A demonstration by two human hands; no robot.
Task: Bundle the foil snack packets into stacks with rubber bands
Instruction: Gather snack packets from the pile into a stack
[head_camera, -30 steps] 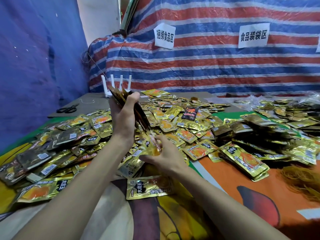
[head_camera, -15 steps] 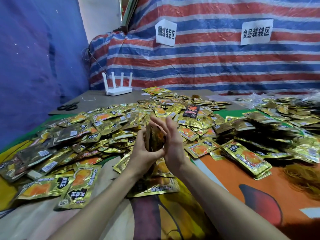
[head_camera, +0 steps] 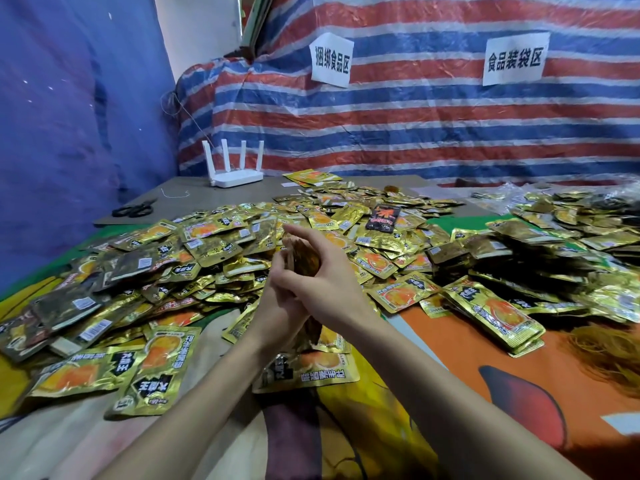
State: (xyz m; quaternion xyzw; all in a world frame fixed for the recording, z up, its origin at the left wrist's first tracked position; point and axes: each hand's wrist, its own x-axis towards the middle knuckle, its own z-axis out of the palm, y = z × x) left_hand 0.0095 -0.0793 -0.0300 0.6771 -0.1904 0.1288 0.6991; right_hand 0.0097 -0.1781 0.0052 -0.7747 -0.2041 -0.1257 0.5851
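Gripping a stack (head_camera: 304, 259) of foil packets on end, the left hand (head_camera: 277, 306) is curling round it from below while the right hand (head_camera: 332, 289) is clamping it from the right. The right hand's fingers are reaching over the far side and its thumb is crossing the left hand's fingers. Both hands are holding the stack in the air above the near middle of the surface (head_camera: 433, 393), over a few packets lying flat there. Loose packets (head_camera: 207, 244) are lying in a wide heap from the left edge to the middle, with one black packet (head_camera: 384, 216) lying among them. More are lying along the right side, some in a neat pile (head_camera: 495, 317), and a tangle of bands (head_camera: 609, 348) is sitting at the right edge. Toward the far left corner a white router (head_camera: 235, 173) is standing and scissors (head_camera: 133, 210) are lying — both on bare board. A striped tarp (head_camera: 415, 126) is hanging behind, carrying two paper signs (head_camera: 330, 60).
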